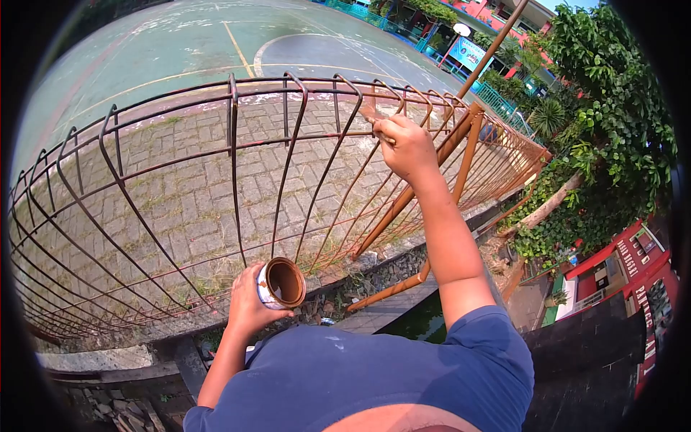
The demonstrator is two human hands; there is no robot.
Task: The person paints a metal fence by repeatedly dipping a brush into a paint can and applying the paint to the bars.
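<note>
Left hand (248, 302) is wrapped around a paint can (282, 284); a brush (374, 115) is gripped by the right hand (407, 147) against the fence (216, 180).

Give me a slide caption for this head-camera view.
Left hand holds a paint can; right hand touches a brush to the metal fence.

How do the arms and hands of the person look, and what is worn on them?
Both arms are bare from the upper arm down. The left hand and the right hand wear no gloves, and no watch or ring shows. Short blue sleeves of a shirt cover only the shoulders and upper arms; the fabric is plain, with a few small pale spots near the chest.
</note>
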